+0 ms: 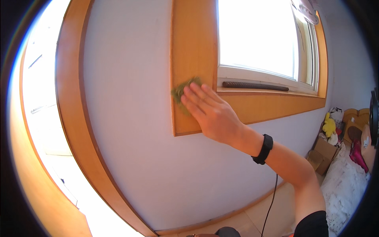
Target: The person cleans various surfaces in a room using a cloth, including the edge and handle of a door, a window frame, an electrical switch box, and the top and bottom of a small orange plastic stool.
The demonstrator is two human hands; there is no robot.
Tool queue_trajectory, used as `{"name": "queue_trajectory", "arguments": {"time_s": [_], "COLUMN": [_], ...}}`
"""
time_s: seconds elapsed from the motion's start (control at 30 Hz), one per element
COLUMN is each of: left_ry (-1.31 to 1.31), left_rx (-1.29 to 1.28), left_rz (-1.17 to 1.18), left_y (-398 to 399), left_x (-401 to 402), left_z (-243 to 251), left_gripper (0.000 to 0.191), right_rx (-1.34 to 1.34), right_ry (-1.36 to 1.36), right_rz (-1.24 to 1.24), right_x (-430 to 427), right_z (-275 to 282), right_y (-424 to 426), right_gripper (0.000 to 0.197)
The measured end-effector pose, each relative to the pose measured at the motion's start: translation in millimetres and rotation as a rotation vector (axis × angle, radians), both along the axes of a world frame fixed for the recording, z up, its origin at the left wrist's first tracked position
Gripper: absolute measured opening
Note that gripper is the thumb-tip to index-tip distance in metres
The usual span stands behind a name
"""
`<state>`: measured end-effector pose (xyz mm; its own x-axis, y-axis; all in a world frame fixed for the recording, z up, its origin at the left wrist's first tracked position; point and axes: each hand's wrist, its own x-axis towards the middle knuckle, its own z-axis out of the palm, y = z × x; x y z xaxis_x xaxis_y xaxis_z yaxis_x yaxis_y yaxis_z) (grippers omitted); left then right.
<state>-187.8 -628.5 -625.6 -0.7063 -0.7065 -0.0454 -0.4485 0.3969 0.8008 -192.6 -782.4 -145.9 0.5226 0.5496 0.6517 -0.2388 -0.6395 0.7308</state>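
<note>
My right hand [211, 111] presses a green cloth [178, 91] flat against the wooden window casing [194, 44], near its lower left corner. The fingers point up and to the left, and the cloth shows around their tips, slightly blurred. A black band circles the wrist. My left hand is out of view. To the right of the cloth is the window, with a ridged dark bar [254, 86] lying on its sill.
A wooden door frame [71, 89] stands at the left beside a bright opening. At the right are a bed with a white cover [343, 189], a cardboard box [324, 151] and a yellow plush toy [328, 126]. A black cable [271, 201] hangs below my forearm.
</note>
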Motion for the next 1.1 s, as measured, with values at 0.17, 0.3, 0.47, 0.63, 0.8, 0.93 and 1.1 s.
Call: {"name": "queue_trajectory", "arguments": {"time_s": [0.17, 0.3, 0.47, 0.63, 0.8, 0.93, 1.1], "left_ry": [-0.09, -0.072, -0.062, -0.03, -0.082, -0.082, -0.168], "left_rx": [0.072, 0.158, 0.081, 0.117, -0.006, 0.035, 0.031], "left_rz": [0.075, 0.125, 0.097, 0.163, 0.109, 0.168, 0.21], "left_y": [4.0, 22.3, 10.6, -6.3, 3.7, 19.7, 22.2], "left_x": [16.8, 25.6, 39.1, 16.0, 15.3, 14.6, 17.7], "left_z": [5.2, 10.2, -78.9, -24.0, -72.1, -18.6, -12.9], "left_gripper": [0.035, 0.036, 0.034, 0.034, 0.036, 0.037, 0.036], "right_rx": [0.104, 0.172, 0.116, 0.073, -0.097, -0.106, 0.011], "right_ry": [-0.112, -0.221, -0.185, -0.24, -0.233, -0.316, -0.296], "right_rz": [0.029, -0.054, 0.006, -0.1, -0.194, -0.228, -0.26], "right_x": [-19.7, -12.5, -4.0, -7.4, -4.4, -4.1, 0.1], "right_z": [57.2, 21.9, 19.3, 50.4, -15.9, 43.2, 31.4], "right_y": [-11.3, 0.3, 19.0, 1.2, -0.6, 5.0, 15.5], "right_gripper": [0.04, 0.037, 0.036, 0.036, 0.038, 0.038, 0.039]}}
